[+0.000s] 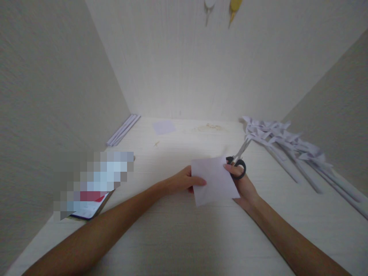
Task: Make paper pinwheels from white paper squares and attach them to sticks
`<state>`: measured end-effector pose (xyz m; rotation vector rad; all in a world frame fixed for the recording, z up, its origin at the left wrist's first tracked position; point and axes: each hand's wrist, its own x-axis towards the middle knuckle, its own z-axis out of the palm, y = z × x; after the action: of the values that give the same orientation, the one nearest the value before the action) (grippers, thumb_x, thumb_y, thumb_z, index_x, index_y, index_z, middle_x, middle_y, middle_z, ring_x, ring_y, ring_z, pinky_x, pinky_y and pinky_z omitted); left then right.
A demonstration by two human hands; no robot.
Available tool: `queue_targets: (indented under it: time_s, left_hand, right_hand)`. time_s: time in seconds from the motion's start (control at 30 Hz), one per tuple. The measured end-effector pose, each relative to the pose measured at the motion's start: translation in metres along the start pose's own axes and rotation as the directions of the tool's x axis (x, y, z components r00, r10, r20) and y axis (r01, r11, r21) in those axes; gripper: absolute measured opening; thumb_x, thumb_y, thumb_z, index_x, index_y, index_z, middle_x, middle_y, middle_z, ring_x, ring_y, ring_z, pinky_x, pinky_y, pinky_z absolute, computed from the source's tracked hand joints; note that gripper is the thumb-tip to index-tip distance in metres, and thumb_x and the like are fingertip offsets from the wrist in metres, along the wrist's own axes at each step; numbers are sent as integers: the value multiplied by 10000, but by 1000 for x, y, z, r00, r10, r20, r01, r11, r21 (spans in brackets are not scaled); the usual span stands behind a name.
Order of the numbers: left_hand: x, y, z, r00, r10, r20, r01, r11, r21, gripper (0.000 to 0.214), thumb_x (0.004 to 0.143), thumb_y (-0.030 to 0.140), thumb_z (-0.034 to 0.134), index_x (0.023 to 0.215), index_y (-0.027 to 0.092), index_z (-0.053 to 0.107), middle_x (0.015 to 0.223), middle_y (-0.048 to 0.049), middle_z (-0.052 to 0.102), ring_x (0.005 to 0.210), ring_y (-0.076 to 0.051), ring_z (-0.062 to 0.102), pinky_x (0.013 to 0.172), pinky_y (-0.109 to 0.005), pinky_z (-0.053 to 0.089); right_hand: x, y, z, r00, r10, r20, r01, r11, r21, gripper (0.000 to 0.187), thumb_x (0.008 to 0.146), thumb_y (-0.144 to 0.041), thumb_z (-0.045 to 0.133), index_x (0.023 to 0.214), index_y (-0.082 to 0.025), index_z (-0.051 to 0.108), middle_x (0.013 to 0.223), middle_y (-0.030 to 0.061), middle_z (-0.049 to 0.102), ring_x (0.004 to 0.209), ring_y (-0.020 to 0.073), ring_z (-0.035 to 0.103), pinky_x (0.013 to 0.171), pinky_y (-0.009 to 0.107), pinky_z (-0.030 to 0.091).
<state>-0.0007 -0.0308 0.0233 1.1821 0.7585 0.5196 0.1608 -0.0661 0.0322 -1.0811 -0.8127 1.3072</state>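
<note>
My left hand [184, 180] pinches the left edge of a square sheet of pale paper [215, 182], its thumb lying on top. The sheet is held above the white table. My right hand [243, 182] is closed on a pair of scissors [239, 157] with black handles, and its thumb meets the sheet's upper right edge. The scissor blades point up and away, toward the paper pinwheels [270, 132], and look slightly parted. Some fingers of both hands are hidden behind the paper.
Several pinwheels on paper sticks lie along the right side. Rolled paper sticks [123, 130] rest at the back left, beside another paper square [164, 127]. A phone or tablet [89, 209], partly blurred out, stands at left. Walls enclose the table [161, 237]; two hooks [235, 5] hang on the back one.
</note>
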Motion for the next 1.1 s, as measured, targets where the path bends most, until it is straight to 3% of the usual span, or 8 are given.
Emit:
queue_targets:
  time_s: [0.1,0.17,0.23,0.37,0.6,0.8,1.1]
  left_hand:
    - [3,4,-2,986,121,-114,-107,987,122,136,571,261,586,620,145,533,439,41,464,359,-49,373,332,-157,253]
    - [5,12,-6,936,237,-260,-179,957,230,194,619,315,539,547,141,496,405,52,414,347,-41,343,330,-156,228]
    - [5,23,-10,886,296,-356,-173,925,339,323,655,367,493,435,142,422,346,58,342,313,-34,296,318,-164,189]
    - [-4,49,-15,797,373,-475,-141,880,453,407,673,370,463,342,155,364,292,38,354,273,-38,289,309,-183,196]
    - [-12,63,-16,732,466,-497,-201,845,495,328,647,306,503,375,144,418,308,30,410,277,-45,351,307,-167,254]
    - [-12,61,-12,677,491,-548,-268,858,438,285,646,295,509,419,134,447,349,18,450,285,-51,392,291,-163,278]
    - [-9,59,-11,642,485,-594,-300,872,387,288,645,287,513,416,122,452,348,23,451,282,-50,395,284,-159,291]
  right_hand:
    - [4,4,-2,998,13,-67,-6,996,94,139,632,-284,585,655,-179,497,586,-32,559,485,87,496,420,196,378]
    - [4,6,-3,999,-11,-52,16,996,93,184,654,-339,571,655,-171,496,627,-14,573,485,76,488,388,175,346]
    - [2,9,-2,1000,-9,28,8,999,44,225,683,-386,535,676,-164,498,654,11,579,508,85,497,392,176,343]
    - [-11,16,5,978,29,206,2,989,-150,250,732,-424,464,734,-176,488,610,-2,527,492,86,461,402,189,320]
    - [-25,15,14,932,31,361,161,856,-491,251,752,-414,442,739,-166,472,561,-39,364,496,75,328,439,203,253]
    - [-26,5,16,922,73,380,185,779,-599,232,778,-379,394,704,-167,452,567,-38,339,518,86,314,455,210,245]
    - [-27,7,16,916,83,393,220,716,-663,202,774,-335,385,705,-157,452,570,-34,344,521,88,324,454,210,252]
